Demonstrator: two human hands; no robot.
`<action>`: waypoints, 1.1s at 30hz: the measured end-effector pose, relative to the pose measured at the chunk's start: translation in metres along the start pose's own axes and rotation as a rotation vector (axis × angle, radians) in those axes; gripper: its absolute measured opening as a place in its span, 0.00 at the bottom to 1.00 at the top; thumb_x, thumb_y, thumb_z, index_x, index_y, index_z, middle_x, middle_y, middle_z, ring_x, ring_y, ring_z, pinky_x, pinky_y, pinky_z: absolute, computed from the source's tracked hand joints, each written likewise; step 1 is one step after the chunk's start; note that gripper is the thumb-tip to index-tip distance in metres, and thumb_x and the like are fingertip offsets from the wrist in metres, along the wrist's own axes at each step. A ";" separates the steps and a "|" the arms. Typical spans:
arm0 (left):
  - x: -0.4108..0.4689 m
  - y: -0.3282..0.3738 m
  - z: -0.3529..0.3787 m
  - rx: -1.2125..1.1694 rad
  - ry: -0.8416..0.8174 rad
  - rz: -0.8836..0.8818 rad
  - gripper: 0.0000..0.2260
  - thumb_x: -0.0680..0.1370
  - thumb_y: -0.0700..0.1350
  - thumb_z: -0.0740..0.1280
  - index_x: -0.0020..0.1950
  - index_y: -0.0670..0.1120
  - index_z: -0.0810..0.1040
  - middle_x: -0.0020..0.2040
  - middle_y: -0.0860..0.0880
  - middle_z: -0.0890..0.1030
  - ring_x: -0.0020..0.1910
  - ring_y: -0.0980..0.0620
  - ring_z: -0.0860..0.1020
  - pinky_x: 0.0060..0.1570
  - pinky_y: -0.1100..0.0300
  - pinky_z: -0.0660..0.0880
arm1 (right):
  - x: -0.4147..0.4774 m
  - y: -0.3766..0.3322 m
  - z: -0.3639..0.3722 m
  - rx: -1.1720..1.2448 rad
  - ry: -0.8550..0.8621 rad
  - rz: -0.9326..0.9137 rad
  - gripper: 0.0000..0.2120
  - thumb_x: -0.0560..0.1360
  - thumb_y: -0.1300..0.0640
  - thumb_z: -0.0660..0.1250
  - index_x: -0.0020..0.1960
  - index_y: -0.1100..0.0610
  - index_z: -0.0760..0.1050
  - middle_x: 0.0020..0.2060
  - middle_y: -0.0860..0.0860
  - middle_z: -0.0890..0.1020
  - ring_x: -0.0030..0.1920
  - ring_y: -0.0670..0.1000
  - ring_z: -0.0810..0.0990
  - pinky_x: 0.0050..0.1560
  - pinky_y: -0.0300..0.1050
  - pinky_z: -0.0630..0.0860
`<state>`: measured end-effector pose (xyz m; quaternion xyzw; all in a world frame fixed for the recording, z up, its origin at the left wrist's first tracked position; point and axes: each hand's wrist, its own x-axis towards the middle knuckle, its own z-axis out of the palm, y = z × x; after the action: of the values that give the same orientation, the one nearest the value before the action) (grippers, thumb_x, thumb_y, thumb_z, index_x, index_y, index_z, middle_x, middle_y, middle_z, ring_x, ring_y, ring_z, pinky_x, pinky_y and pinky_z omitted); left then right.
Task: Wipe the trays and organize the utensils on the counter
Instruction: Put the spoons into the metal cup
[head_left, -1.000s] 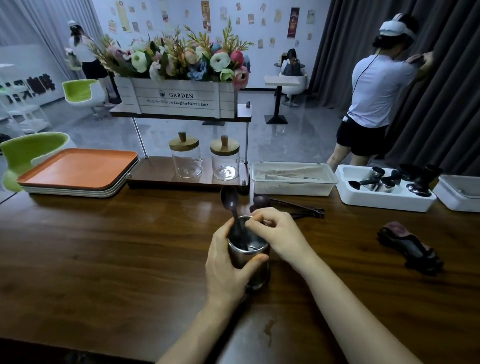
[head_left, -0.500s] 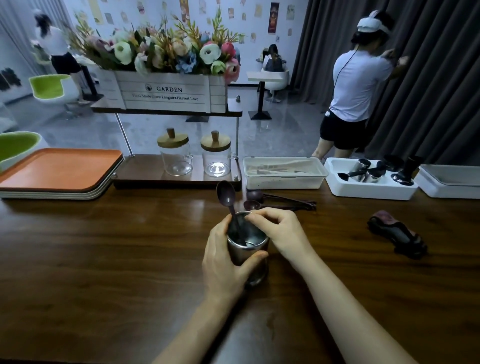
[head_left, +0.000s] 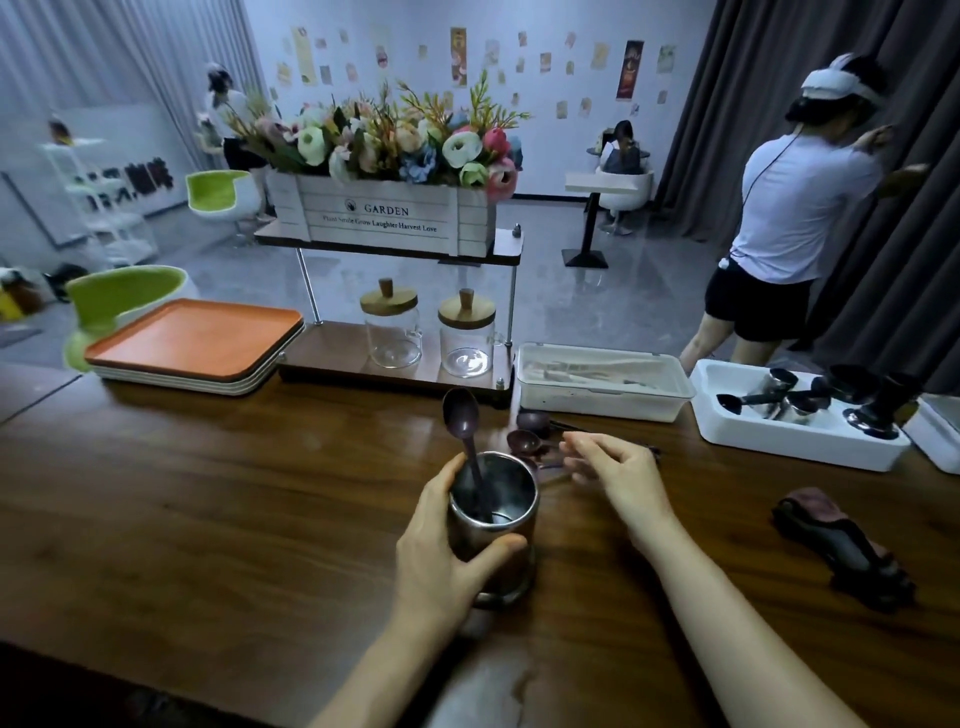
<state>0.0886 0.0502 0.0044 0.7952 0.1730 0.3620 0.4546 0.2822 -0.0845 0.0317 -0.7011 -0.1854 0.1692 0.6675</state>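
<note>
Dark wood bench (head_left: 208, 519) across the whole near field, grey floor and dark curtains beyond, small posters on the far white wall. Far left on the bench, stacked trays (head_left: 197, 345), orange one on top. Centre far, a two-tier shelf (head_left: 389, 366) with a flower crate (head_left: 384, 218) above and two glass jars (head_left: 426, 332) with wooden lids below. Right of that, a lidded white box (head_left: 602, 382), then a white bin (head_left: 800, 421) with metal cups and dark utensils. Dark cloth (head_left: 841, 545) bunched at the near right. Centre near, a metal cup (head_left: 493, 525) upright, one dark spoon (head_left: 462, 441) inside, bowl end up. Left hand (head_left: 441, 551) wrapped around the cup, grip closed on it. Right hand (head_left: 618, 475) just right of the cup, fingers loosely curled, grip holding nothing, over two loose spoons (head_left: 530, 434) flat on the bench just beyond. Half a second earlier, right hand's fingertips at the cup rim; now off the rim and further right. Left hand and spoon in the cup unchanged.
</note>
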 end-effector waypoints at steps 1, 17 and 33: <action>-0.001 0.000 0.000 -0.022 -0.010 -0.026 0.39 0.64 0.67 0.77 0.73 0.63 0.69 0.70 0.65 0.74 0.70 0.63 0.73 0.68 0.58 0.73 | 0.012 0.005 -0.008 -0.195 0.033 -0.067 0.07 0.79 0.55 0.69 0.54 0.51 0.85 0.50 0.49 0.87 0.52 0.47 0.84 0.55 0.45 0.80; -0.002 0.021 0.001 -0.121 -0.127 -0.167 0.39 0.65 0.56 0.79 0.74 0.61 0.68 0.66 0.63 0.79 0.66 0.62 0.77 0.64 0.63 0.74 | 0.067 0.022 -0.028 -0.966 -0.044 -0.221 0.12 0.80 0.57 0.64 0.58 0.47 0.83 0.56 0.48 0.84 0.60 0.55 0.79 0.60 0.50 0.75; -0.002 0.020 0.000 -0.066 -0.126 -0.149 0.39 0.65 0.60 0.78 0.75 0.63 0.67 0.65 0.65 0.78 0.66 0.63 0.76 0.63 0.63 0.74 | 0.049 0.013 -0.034 -0.883 -0.080 -0.172 0.16 0.79 0.60 0.62 0.60 0.44 0.78 0.48 0.45 0.77 0.49 0.48 0.76 0.47 0.42 0.69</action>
<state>0.0856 0.0386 0.0202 0.7859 0.1905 0.2820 0.5162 0.3419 -0.0909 0.0213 -0.8936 -0.3230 0.0445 0.3084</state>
